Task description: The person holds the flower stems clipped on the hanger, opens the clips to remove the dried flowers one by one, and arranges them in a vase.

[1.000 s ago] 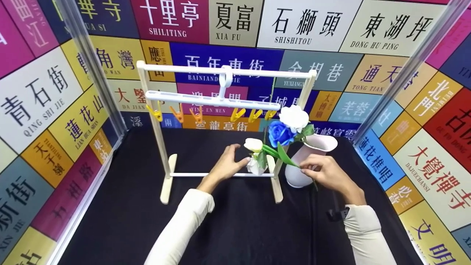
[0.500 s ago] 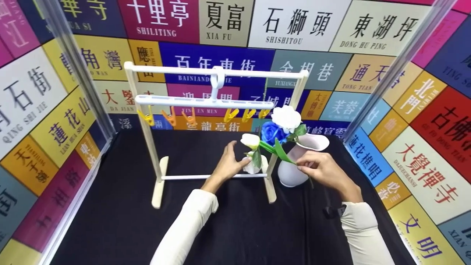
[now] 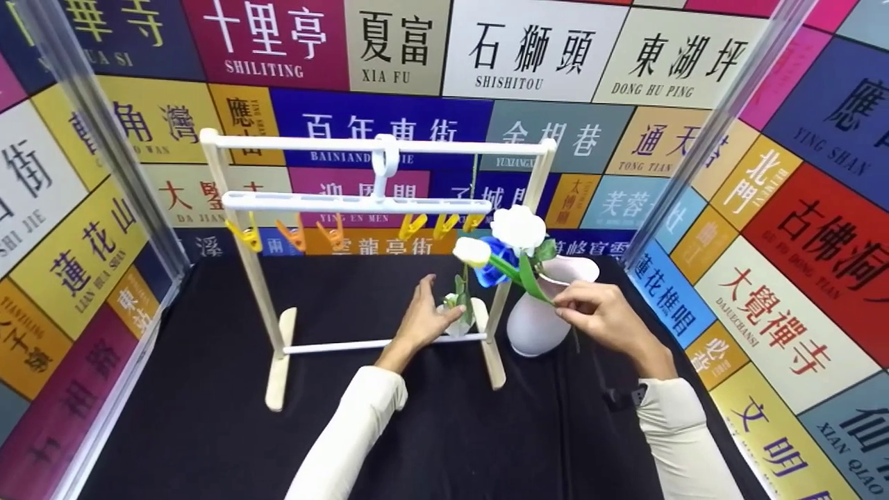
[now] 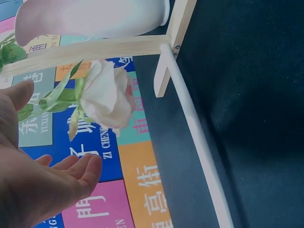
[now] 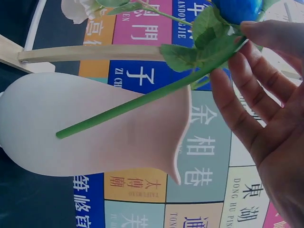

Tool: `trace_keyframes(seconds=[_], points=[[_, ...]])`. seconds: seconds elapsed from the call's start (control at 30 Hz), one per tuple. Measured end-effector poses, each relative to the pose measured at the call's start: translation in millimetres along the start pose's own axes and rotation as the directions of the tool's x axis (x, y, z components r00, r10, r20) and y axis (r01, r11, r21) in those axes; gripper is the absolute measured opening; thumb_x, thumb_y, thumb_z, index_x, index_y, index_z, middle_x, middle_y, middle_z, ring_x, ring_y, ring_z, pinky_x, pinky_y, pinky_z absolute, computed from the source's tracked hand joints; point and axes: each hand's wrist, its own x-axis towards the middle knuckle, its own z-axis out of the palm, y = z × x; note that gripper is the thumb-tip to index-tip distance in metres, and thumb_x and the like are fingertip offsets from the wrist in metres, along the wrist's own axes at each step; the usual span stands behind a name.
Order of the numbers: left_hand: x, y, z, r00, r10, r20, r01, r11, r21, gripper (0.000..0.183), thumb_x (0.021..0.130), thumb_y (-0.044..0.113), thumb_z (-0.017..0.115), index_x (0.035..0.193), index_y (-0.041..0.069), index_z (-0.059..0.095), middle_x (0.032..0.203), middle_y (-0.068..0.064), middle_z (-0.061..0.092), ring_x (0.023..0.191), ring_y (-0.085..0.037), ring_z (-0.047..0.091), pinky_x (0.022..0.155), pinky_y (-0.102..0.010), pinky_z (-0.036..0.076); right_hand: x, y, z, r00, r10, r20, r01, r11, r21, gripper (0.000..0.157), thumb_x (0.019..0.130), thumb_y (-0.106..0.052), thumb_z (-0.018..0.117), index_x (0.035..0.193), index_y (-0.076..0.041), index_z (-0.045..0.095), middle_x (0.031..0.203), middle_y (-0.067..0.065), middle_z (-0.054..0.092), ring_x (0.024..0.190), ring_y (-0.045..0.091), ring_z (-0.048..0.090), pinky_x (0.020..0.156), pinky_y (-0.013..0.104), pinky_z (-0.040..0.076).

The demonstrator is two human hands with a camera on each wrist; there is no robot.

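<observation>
My right hand [image 3: 601, 316] pinches the green stem of a white tulip [image 3: 472, 251] between thumb and fingers. The stem [image 5: 128, 104] slants across the front of the pale pink vase [image 3: 538, 326], its cut end showing against the vase's side. Behind the tulip are a blue rose [image 3: 492, 267] and a white flower [image 3: 519, 228] at the vase mouth. A white rose [image 4: 107, 97] hangs head down beneath the right end of the hanger. Close to it my left hand [image 3: 424, 316] is spread, thumb apart from the fingers, with nothing in its grasp.
A wooden rack [image 3: 253, 292] holds a white hanger [image 3: 354, 202] with several yellow and orange clips [image 3: 292, 234]. A low white crossbar [image 3: 347, 346] joins its feet. Black cloth [image 3: 444, 430] covers the table, and colourful sign-printed walls stand around it.
The head view has shifted, so the scene slides left. Relative to the rack, the tulip has risen and moved right, away from the hanging white rose. My left hand has shifted slightly toward the rose.
</observation>
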Motion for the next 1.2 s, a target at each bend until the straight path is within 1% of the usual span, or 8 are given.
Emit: trace_keyframes(seconds=[0.17,0.37,0.47,0.6,0.73,0.93,1.13,1.2], points=[[1.4,-4.5,4.6,0.999,0.008,-0.045,-0.006,0.999,0.032,0.084,0.081,0.034,0.077,0.145,-0.001,0.035,0.143,-0.025,0.047,0.13,-0.038,0.05,0.106,-0.049,0.041,5,1,-6.7,0.997,-0.031,-0.072,0.032,1.0,0.001,0.026,0.069,0.022,0.071,0.086,0.003,0.073,0.074,0.014,0.065,0.064,0.016,0.057,0.058,0.015,0.045],[5.9,-5.9,10.8,0.999,-0.008,-0.052,0.012,0.997,0.07,0.08,0.081,0.033,0.077,0.144,0.003,0.038,0.135,-0.022,0.053,0.124,-0.036,0.054,0.1,-0.051,0.044,10,3,-13.1,0.99,-0.058,-0.129,0.057,0.998,-0.017,0.023,0.07,0.022,0.071,0.086,0.004,0.073,0.075,0.017,0.064,0.067,0.017,0.057,0.062,0.014,0.046],[8.0,-5.9,13.4,0.999,-0.01,-0.051,0.014,0.997,0.07,0.078,0.081,0.033,0.077,0.143,0.003,0.04,0.132,-0.021,0.056,0.12,-0.037,0.056,0.098,-0.052,0.045,13,3,-16.1,0.989,-0.047,-0.143,0.046,0.999,-0.011,0.023,0.07,0.023,0.07,0.086,0.006,0.072,0.076,0.018,0.064,0.068,0.018,0.057,0.063,0.014,0.046],[9.9,-5.5,16.6,0.999,0.0,-0.037,0.002,0.997,0.077,0.075,0.083,0.032,0.076,0.142,0.002,0.041,0.128,-0.021,0.058,0.117,-0.036,0.057,0.097,-0.051,0.046,16,3,-20.7,0.985,-0.016,-0.174,0.016,1.0,-0.004,0.025,0.07,0.025,0.069,0.087,0.007,0.072,0.079,0.021,0.067,0.069,0.015,0.058,0.064,0.012,0.047],[10.5,-5.1,19.9,0.999,0.033,-0.025,-0.03,0.996,0.088,0.072,0.083,0.03,0.075,0.14,0.0,0.043,0.123,-0.02,0.061,0.113,-0.036,0.059,0.096,-0.049,0.046,19,4,-24.4,0.977,0.012,-0.213,-0.01,1.0,0.013,0.025,0.07,0.026,0.07,0.089,0.01,0.072,0.083,0.024,0.069,0.071,0.014,0.059,0.063,0.01,0.047],[11.6,-5.2,23.9,0.997,0.07,-0.016,-0.069,0.995,0.07,0.069,0.083,0.027,0.074,0.138,-0.003,0.044,0.117,-0.024,0.063,0.108,-0.037,0.061,0.095,-0.049,0.046,27,7,-27.0,0.961,0.016,-0.277,-0.014,1.0,0.009,0.02,0.072,0.025,0.069,0.086,0.011,0.071,0.081,0.025,0.067,0.07,0.014,0.06,0.063,0.011,0.047],[12.4,-4.8,25.9,0.998,0.068,-0.005,-0.067,0.995,0.07,0.067,0.084,0.027,0.074,0.138,-0.002,0.045,0.112,-0.02,0.064,0.104,-0.033,0.061,0.093,-0.047,0.047,33,12,-26.2,0.948,0.052,-0.313,-0.052,0.999,0.008,0.017,0.074,0.023,0.069,0.086,0.011,0.071,0.079,0.025,0.066,0.07,0.007,0.061,0.062,0.01,0.048],[12.6,-5.1,26.6,0.997,0.073,-0.004,-0.073,0.995,0.068,0.066,0.084,0.026,0.074,0.137,-0.002,0.047,0.112,-0.02,0.064,0.105,-0.035,0.061,0.093,-0.047,0.047,34,14,-24.8,0.946,0.059,-0.32,-0.058,0.998,0.014,0.016,0.074,0.022,0.069,0.086,0.012,0.071,0.079,0.026,0.066,0.072,0.005,0.062,0.063,0.011,0.049]])
